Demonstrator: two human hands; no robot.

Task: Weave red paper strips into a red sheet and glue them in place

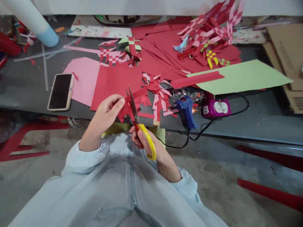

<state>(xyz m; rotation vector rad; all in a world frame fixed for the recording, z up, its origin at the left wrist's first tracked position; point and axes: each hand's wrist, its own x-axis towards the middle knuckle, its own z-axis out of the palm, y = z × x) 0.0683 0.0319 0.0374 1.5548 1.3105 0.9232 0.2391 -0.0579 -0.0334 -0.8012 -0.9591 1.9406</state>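
My left hand (107,110) pinches a piece of red paper (123,113) near the table's front edge. Fingers of my right hand (149,142) are wrapped round the handles of a pair of scissors (134,108), one yellow and one red. The blades point away from me, slightly parted, and cross the red paper just right of my left fingertips. Beyond my hands lies a red sheet (118,80). Red and pink paper scraps (158,90) are heaped to the right of the blades.
A phone (61,91) rests on pink paper (85,75) at left. To the right are a blue glue gun (187,110), a purple box (216,107) with a black cord and a light green sheet (246,77). Woven checkered strips (210,25) pile up behind; cardboard (287,53) stands far right.
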